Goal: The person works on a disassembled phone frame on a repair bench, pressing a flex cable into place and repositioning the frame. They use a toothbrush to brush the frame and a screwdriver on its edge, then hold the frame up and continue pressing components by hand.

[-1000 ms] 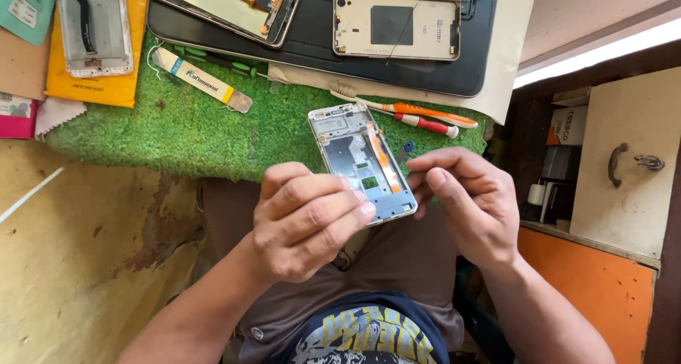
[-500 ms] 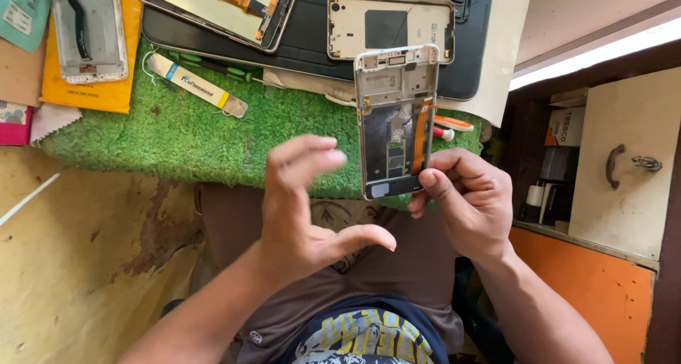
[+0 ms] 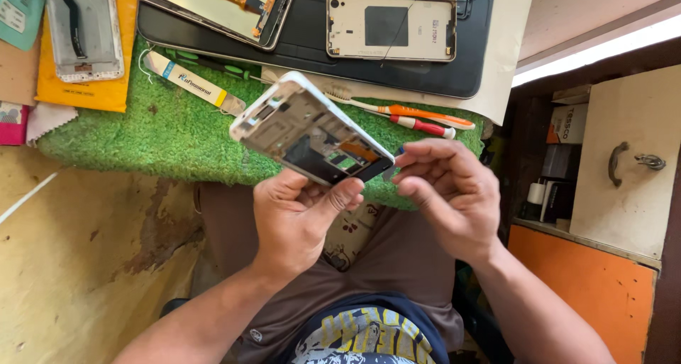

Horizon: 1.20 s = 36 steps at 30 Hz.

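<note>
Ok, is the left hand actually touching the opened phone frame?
Touching. The head view shows the left hand gripping the opened phone frame at its lower edge, thumb pressed against the end nearest the right hand.

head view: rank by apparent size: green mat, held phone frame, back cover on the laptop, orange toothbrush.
1. Green mat, clearly largest.
2. Phone frame in the left hand and back cover: look alike; the frame is nearer the camera, so unranked.
3. Orange toothbrush, thinnest.
</note>
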{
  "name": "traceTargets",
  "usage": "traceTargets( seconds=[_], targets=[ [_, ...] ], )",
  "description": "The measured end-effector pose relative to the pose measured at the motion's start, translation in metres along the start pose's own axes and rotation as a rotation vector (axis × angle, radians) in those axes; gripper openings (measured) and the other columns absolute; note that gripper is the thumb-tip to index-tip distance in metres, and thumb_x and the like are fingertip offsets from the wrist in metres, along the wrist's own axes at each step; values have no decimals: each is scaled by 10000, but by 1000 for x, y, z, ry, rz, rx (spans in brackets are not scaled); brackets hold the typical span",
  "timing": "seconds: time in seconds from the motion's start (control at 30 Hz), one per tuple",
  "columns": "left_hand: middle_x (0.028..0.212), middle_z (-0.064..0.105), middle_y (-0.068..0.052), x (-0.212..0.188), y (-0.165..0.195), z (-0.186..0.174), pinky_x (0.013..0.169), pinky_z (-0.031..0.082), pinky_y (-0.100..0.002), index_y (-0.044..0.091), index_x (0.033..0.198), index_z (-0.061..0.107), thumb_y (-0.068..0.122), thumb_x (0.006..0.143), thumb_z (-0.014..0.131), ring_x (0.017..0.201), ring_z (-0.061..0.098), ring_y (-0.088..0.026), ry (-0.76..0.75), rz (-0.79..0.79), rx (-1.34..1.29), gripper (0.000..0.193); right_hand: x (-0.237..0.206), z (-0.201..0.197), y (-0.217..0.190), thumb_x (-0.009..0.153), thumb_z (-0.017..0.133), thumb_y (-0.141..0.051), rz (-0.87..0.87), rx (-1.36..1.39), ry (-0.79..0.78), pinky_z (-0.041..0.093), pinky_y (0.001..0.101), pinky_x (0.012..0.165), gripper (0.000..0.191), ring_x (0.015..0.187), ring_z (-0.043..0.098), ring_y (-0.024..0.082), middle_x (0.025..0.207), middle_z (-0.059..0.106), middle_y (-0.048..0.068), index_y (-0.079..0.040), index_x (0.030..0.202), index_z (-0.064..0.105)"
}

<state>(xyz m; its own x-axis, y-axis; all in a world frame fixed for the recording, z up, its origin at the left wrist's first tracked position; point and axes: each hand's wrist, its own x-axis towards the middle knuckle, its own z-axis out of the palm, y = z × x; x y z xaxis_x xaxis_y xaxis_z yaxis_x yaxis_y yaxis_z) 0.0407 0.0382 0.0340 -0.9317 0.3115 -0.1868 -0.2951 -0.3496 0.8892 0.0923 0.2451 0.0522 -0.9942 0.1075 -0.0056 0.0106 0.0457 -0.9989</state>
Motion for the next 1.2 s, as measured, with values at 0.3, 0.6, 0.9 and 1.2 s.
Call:
traceTargets(
  seconds=[0.3, 0.6, 0.9, 1.2],
  targets=[
    [923, 776, -52, -9, -8, 15, 655, 509, -215, -44, 1083, 763, 14, 949, 776, 761, 653, -61, -99, -61, -86, 147, -11, 11, 4, 875, 786, 39, -123, -154, -16, 558, 208, 807, 507, 956, 662, 88, 1149, 677, 76, 30, 1312, 528],
    [545, 612, -60, -8, 14, 0, 484, 404, -299, -5, 592, 649, 281, 889, 855, 465, 522, -120, -318, -10, 751, 460, 10, 3, -6, 957, 724, 36, 33, -171, 114, 501, 163, 652, 461, 752, 594, 17, 954, 631, -1, -23, 1394, 590],
    [919, 632, -38, 10, 33, -25, 796, 528, -396, 58, 928, 742, 174, 838, 894, 898, 646, -260, -228, 1005, 965, 212, 31, 13, -19, 937, 752, 11, -157, -687, 52, 549, 238, 662, 539, 725, 658, 90, 999, 718, 88, -34, 1441, 566],
    [1381, 603, -102, 26, 33, -28, 1163, 379, -481, 97, 1261, 699, 338, 921, 833, 1358, 529, -305, -230, 927, 1247, 438, 26, -2, -31, 935, 544, 125, -245, -749, -90, 601, 287, 751, 537, 798, 711, 138, 1235, 705, 121, -77, 1431, 574]
  ],
)
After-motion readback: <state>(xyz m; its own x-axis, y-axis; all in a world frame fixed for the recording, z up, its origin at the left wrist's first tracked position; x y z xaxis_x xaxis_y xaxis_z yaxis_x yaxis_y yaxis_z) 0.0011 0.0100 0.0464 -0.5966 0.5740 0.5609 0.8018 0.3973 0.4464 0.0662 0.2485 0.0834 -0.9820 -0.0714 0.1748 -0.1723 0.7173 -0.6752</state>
